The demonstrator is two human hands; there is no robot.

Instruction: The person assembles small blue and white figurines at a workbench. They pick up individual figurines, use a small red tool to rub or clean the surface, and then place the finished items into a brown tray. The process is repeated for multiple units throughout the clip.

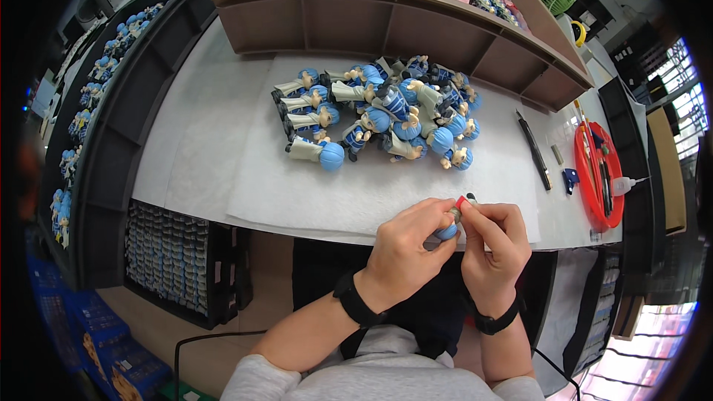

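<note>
Close to the table's front edge, my left hand [407, 246] is closed round a small figurine [447, 232] whose blue head shows below the fingers. My right hand [496, 243] meets it from the right, thumb and fingertips pinching a small red piece [460, 202] against the figurine. Most of the figurine's body is hidden by my fingers; a dark end sticks out past the fingertips. Beyond my hands lies a heap of figurines [407, 130] with blue hair and blue and cream clothes, some lined up on their sides at its left.
A brown tray [342, 26] with rows of figurines stands at the back. Black trays [111, 200] flank the left side. To the right lie a black pen-like tool [533, 150], a dark blue piece [570, 180] and a red dish [581, 171] with tools and a needle-tipped bottle [622, 186].
</note>
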